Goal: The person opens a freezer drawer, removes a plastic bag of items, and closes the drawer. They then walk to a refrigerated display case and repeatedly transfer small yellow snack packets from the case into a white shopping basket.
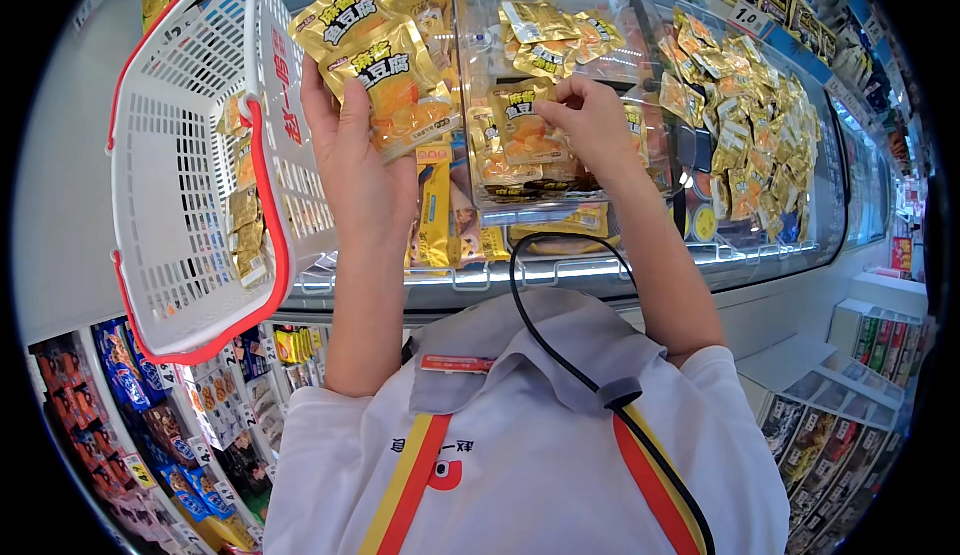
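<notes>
Two overlapping gold foil snack packets (397,82) are gripped between the thumb and fingers of my left hand (358,142), beside the basket. My right hand (589,123) pinches the upper right edge of another gold snack packet (529,131) over a clear plastic bin (469,172). More packets of the same kind lie in that bin, partly hidden under my right hand and the packet it holds. Behind them, a small heap of gold packets (551,37) rests at the back of the clear bin.
At the left, a white plastic shopping basket (281,142) with red handles holds several gold packets (244,217). A large pile of small gold packets (750,127) lies to the right. Yellow packages (435,217) lie below the clear bin. Snack shelves (172,435) stand at lower left.
</notes>
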{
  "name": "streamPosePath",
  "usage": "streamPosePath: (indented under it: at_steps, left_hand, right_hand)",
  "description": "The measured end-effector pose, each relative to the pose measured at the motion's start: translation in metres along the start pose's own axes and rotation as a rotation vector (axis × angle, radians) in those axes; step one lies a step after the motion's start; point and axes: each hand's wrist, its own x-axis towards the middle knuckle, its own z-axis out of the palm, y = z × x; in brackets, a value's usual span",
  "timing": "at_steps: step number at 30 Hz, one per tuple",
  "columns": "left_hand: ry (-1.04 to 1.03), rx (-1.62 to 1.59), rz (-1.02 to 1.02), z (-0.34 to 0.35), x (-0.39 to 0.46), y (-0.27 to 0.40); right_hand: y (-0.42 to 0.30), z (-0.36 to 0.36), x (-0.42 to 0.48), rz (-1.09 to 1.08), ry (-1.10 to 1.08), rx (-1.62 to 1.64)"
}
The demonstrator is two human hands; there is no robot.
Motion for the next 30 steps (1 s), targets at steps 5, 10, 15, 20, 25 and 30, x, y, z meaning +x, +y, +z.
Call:
streamPosePath:
  at_steps: [5, 10, 15, 20, 25, 30]
  left_hand:
    - [-0.023, -0.042, -0.056, -0.004, -0.001, -0.004]
    - [-0.099, -0.105, -0.277, 0.011, -0.011, -0.012]
    - [-0.115, -0.103, -0.397, 0.023, -0.021, -0.025]
    - [-0.18, -0.157, -0.407, 0.035, -0.032, -0.038]
    - [-0.144, -0.129, -0.329, 0.043, -0.038, -0.052]
    - [-0.146, -0.09, -0.33, 0.037, -0.035, -0.051]
  right_hand:
    - [0.005, -0.034, -0.001, 0.08, 0.026, 0.121]
    - [0.023, -0.034, -0.002, -0.038, -0.127, -0.368]
    - [-0.021, -0.034, -0.036, -0.216, 0.107, -0.803]
    - [-0.067, -0.035, -0.053, -0.143, -0.022, 0.031]
    - [-0.066, -0.028, -0.062, -0.037, -0.06, 0.013]
    - [-0.063, -0.049, -0.056, -0.115, 0.012, 0.094]
